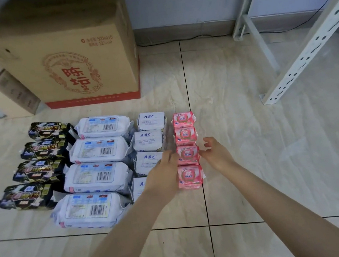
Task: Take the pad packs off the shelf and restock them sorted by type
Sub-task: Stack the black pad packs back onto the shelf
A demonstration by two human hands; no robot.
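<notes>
Four neat columns of soft, crinkly plastic packs on the glossy tiled floor (247,120): black packs (41,171), long white packs (98,175), squat ABC packs (149,140), and pink ones. The left hand (164,168) lies flat-fingered against the third pink pack (188,155). The right hand (215,152), its fingers loosely bent, touches the pack's other side.

Right of the right hand (216,154) and past its fingers (207,145), the tiled floor (237,121) lies bare up to the white shelf post (303,57). Between both hands' fingertips the pink packs (188,155) stand end to end. The ABC packs (148,143) crowd the fingers (168,156) of the left hand (162,171) from the left.
</notes>
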